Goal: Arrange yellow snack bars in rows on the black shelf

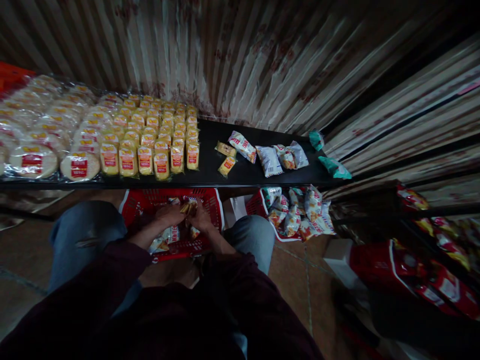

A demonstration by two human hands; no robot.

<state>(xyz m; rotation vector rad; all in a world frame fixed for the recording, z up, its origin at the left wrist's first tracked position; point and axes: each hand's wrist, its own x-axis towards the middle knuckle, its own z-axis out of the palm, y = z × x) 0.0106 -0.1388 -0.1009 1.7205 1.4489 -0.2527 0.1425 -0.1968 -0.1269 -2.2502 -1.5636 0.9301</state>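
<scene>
Between my knees stands a red plastic basket point(129, 207) with snack bags in it. My left hand point(171, 215) and my right hand point(201, 218) meet over it, fingers closed around a small yellow-brown snack packet point(188, 206). The fingers partly cover the packet, and its label cannot be read. Below my left hand lies a white and orange snack bag point(170, 234) in the basket. Another bag point(194, 232) peeks out under my right hand.
A black shelf point(210, 165) carries rows of yellow wrapped cakes point(146, 160), round flat wrapped cakes point(33, 161), loose snack bags point(269, 161) and teal bags point(335, 167). To the right, a second red basket point(258, 204) overflows with bags. Pleated curtains point(240, 55) hang behind.
</scene>
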